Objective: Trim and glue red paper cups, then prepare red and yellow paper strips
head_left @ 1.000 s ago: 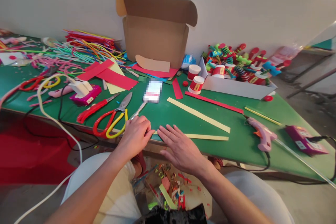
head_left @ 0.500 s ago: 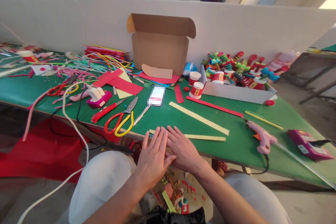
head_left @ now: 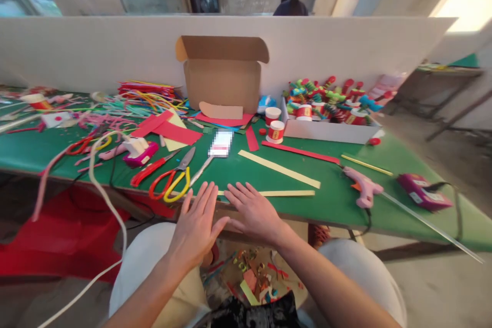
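My left hand (head_left: 198,225) lies palm down at the table's front edge, fingers stretched out, holding nothing. Beside it my right hand (head_left: 253,212) is also flat and open, its fingertips over a thin cream strip (head_left: 288,193). The two thumbs point at each other and come close. Scissors with red and yellow handles (head_left: 172,179) lie just left of my left hand, with a red-handled knife (head_left: 151,169) further left. Past my fingers are a phone with a blurred screen (head_left: 222,143), a slim light tool (head_left: 200,171) and a wider cream strip (head_left: 280,169).
A pink glue gun (head_left: 363,184) with its cord lies to the right, near a purple power socket (head_left: 423,192). Behind stand an open cardboard box (head_left: 223,82), red-and-white cups (head_left: 275,132) and a white box (head_left: 330,130) of colourful figures. A white cable (head_left: 103,189) hangs at left.
My hands have moved apart; before, they touched, with the thumb of the left over the right. The view has shifted slightly, so the far wall shows more.
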`<state>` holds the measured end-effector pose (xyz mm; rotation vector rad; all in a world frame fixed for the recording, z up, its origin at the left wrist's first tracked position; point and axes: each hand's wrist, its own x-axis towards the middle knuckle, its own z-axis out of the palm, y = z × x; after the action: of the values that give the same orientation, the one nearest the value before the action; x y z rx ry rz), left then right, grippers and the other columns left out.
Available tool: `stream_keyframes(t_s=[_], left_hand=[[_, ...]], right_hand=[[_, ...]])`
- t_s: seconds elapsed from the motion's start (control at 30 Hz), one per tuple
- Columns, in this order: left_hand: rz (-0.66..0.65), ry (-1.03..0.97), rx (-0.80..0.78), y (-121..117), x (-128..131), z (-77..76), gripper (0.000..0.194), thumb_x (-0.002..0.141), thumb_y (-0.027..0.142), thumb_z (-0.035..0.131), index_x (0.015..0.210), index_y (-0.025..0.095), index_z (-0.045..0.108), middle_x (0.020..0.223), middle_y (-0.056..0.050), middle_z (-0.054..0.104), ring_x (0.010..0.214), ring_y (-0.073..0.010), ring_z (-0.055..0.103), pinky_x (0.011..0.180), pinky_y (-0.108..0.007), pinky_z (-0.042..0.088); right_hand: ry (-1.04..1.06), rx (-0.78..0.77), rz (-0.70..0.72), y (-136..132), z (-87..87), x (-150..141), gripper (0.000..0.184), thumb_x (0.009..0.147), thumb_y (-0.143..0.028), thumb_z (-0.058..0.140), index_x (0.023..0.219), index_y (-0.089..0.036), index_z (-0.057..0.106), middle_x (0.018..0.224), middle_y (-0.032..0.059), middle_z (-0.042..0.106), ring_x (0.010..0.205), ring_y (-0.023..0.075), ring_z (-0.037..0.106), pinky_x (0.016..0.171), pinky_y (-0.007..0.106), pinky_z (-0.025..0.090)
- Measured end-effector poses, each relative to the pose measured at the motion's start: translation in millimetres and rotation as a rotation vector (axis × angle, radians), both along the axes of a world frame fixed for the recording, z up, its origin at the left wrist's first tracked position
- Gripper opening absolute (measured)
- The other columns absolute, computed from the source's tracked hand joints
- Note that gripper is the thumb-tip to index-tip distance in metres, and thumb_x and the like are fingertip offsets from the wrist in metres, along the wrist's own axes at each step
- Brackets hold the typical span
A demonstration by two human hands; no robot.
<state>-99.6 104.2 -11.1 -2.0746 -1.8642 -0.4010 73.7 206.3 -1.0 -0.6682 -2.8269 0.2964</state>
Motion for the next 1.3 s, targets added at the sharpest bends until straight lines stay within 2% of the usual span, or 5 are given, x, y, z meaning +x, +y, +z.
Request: stream_keyframes(t_s=[0.27,0.8,1.0,1.13,1.3], left_hand=[[-0.174,-0.008,0.08,11.7,3.2,-33.4,0.073,0.101,0.054,0.023,0.156,0.006,0.023,0.143,-0.026,0.053,0.131,-0.038,0.054,0.111,-0.057,0.035],[-0.099,-0.041,-0.024,8.2,-6.5,-11.7,0.064,0.1,0.052,0.029,0.142,0.008,0.051,0.142,-0.021,0.056,0.133,-0.0374,0.052,0.113,-0.06,0.032],[-0.201,-0.039,-0.139,36.7,83.0,22.7,0.059,0.093,0.028,0.041,0.148,0.006,0.041,0.157,-0.017,0.038,0.147,-0.0307,0.034,0.121,-0.052,0.023],[-0.284,-0.059,-0.351,64.6,140.6,18.3,0.069,0.093,0.038,0.045,0.149,0.0,0.037,0.158,-0.02,0.035,0.149,-0.0313,0.03,0.121,-0.049,0.025],[-0.225,-0.039,-0.277,56.3,104.5,-4.4,0.073,0.098,0.054,0.036,0.149,0.001,0.038,0.157,-0.02,0.037,0.148,-0.0302,0.032,0.121,-0.046,0.025]], right_hand=[[-0.061,0.076,0.005,1.1,-2.3,7.9,0.07,0.097,-0.057,0.047,0.152,-0.014,0.037,0.158,0.0104,0.04,0.148,0.0252,0.034,0.123,0.047,0.027],[-0.192,-0.017,-0.209,23.3,8.6,143.7,0.061,0.102,-0.045,0.045,0.154,-0.016,0.035,0.16,0.0121,0.034,0.15,0.0278,0.029,0.123,0.053,0.025],[-0.174,0.046,-0.222,23.2,1.7,151.7,0.065,0.1,-0.05,0.046,0.156,-0.02,0.033,0.159,0.0107,0.037,0.149,0.0271,0.031,0.122,0.053,0.027],[-0.185,0.123,-0.172,29.1,-6.5,155.7,0.071,0.098,-0.052,0.048,0.158,-0.02,0.027,0.16,0.0112,0.035,0.148,0.0281,0.032,0.121,0.052,0.03],[-0.134,0.219,-0.155,34.4,-17.4,161.3,0.074,0.099,-0.049,0.046,0.161,-0.024,0.014,0.16,0.0074,0.035,0.147,0.0273,0.035,0.12,0.052,0.031]])
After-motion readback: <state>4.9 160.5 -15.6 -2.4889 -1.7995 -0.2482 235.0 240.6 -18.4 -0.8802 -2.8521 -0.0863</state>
